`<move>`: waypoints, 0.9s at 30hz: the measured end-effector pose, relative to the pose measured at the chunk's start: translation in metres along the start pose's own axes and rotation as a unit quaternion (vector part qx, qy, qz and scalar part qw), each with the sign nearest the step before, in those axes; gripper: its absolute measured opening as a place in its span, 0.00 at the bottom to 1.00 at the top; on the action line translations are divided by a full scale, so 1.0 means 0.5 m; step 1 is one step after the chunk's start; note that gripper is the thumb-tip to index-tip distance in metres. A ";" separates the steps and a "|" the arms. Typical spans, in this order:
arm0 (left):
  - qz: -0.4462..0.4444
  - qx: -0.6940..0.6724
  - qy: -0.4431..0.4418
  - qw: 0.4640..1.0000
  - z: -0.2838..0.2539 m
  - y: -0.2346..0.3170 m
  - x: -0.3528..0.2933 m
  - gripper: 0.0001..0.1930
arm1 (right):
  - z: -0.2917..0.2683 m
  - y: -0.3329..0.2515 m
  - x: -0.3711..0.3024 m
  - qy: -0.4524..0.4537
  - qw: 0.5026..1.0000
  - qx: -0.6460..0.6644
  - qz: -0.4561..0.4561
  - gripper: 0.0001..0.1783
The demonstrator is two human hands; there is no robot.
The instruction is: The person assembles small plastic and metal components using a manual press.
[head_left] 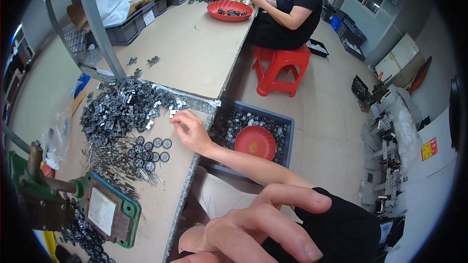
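Note:
My right hand reaches across to the board-topped table. Its fingers curve loosely, with a gap between them, and their tips are beside a few small silver metal brackets at the edge of a heap of dark metal brackets. I see nothing held in it. Close to the camera is my left hand, raised over my lap with fingers spread and nothing in them. Small black wheels with grey hubs lie left of my right hand, next to a scatter of thin metal pins.
A green bench press stands at the near left, with more black wheels by it. Below the table edge, a grey bin of small parts holds a red bowl. Farther off, a co-worker sits on a red stool.

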State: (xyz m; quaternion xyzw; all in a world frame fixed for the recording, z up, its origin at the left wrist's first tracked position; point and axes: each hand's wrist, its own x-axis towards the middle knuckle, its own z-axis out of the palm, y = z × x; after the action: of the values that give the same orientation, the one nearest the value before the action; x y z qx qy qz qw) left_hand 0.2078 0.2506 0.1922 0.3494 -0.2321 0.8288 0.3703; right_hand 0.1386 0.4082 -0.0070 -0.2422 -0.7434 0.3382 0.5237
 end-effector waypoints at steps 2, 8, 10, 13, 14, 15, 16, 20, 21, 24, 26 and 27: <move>-0.009 -0.001 -0.012 1.000 -0.023 0.001 0.009 0.32 | -0.001 0.001 -0.001 -0.025 0.999 -0.021 0.010 0.05; -0.027 -0.027 0.016 0.999 -0.046 0.009 0.016 0.32 | -0.004 0.004 0.003 -0.018 1.000 -0.023 0.011 0.05; -0.028 -0.028 0.042 0.998 -0.037 0.008 0.019 0.31 | -0.002 0.005 0.001 -0.021 0.999 -0.023 0.016 0.05; -0.024 -0.038 0.105 0.993 -0.030 0.008 0.021 0.31 | -0.003 0.002 0.004 -0.024 0.999 -0.021 0.021 0.05; -0.029 -0.039 0.112 0.993 -0.031 0.010 0.023 0.31 | -0.002 0.001 0.003 -0.026 0.999 -0.020 0.023 0.05; -0.034 -0.039 0.119 0.992 -0.031 0.012 0.024 0.31 | -0.001 0.001 0.003 -0.027 0.999 -0.020 0.024 0.05; -0.035 -0.040 0.120 0.991 -0.034 0.013 0.025 0.31 | -0.003 0.003 0.004 -0.025 0.999 -0.024 0.022 0.05; -0.082 -0.056 0.089 0.991 -0.050 0.020 0.029 0.31 | -0.001 0.002 0.003 -0.022 0.999 -0.027 0.019 0.05; -0.083 -0.064 0.075 0.992 -0.052 0.022 0.028 0.31 | 0.001 0.000 0.003 -0.024 0.999 -0.026 0.018 0.05; -0.005 -0.098 0.100 0.990 -0.041 -0.013 0.009 0.31 | -0.006 0.005 0.001 -0.024 0.999 -0.028 0.013 0.05; -0.040 -0.084 0.092 0.991 -0.039 0.008 0.018 0.31 | -0.006 0.004 0.000 -0.024 0.999 -0.025 0.023 0.05; -0.075 -0.071 0.087 0.991 -0.041 0.018 0.023 0.31 | -0.005 0.004 0.002 -0.024 0.999 -0.023 0.021 0.05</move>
State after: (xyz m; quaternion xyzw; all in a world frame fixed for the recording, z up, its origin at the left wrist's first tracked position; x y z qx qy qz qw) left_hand 0.1869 0.2633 0.1865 0.2649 -0.2300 0.8078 0.4737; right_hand 0.1404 0.4109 -0.0072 -0.2618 -0.7581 0.3378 0.4926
